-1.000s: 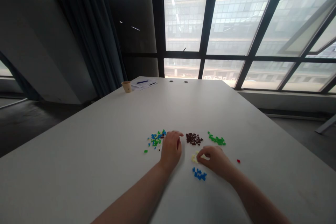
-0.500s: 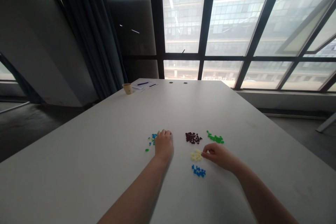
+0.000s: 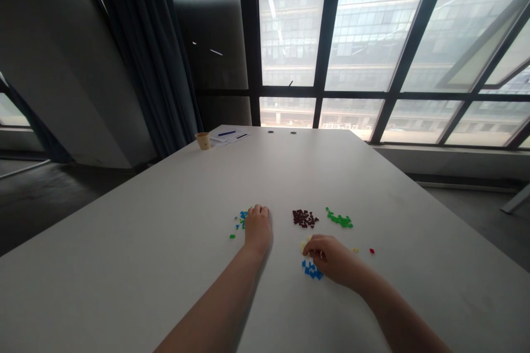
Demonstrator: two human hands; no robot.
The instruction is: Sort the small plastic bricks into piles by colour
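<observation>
My left hand (image 3: 257, 229) rests on the table with its fingers curled down, at the right side of a mixed heap of small blue and green pieces (image 3: 242, 215). Part of that heap is hidden behind the hand, and so is whatever the fingers may hold. Over the pale yellow pieces (image 3: 303, 246) my right hand (image 3: 329, 253) is closed, thumb and fingertips together; anything pinched there is too small to make out. Just below its fingers lie the blue pieces (image 3: 312, 270).
Dark brown pieces (image 3: 305, 218) and green pieces (image 3: 339, 218) form separate heaps beyond my right hand. A red piece (image 3: 371, 251) and a yellow piece (image 3: 355, 250) lie right of it. A paper cup (image 3: 202, 140) and papers with pens (image 3: 226, 137) stand far left.
My right hand has moved left and slightly nearer me, now covering much of the pale yellow heap. The red piece and lone yellow piece have come into view. My left hand stays put.
</observation>
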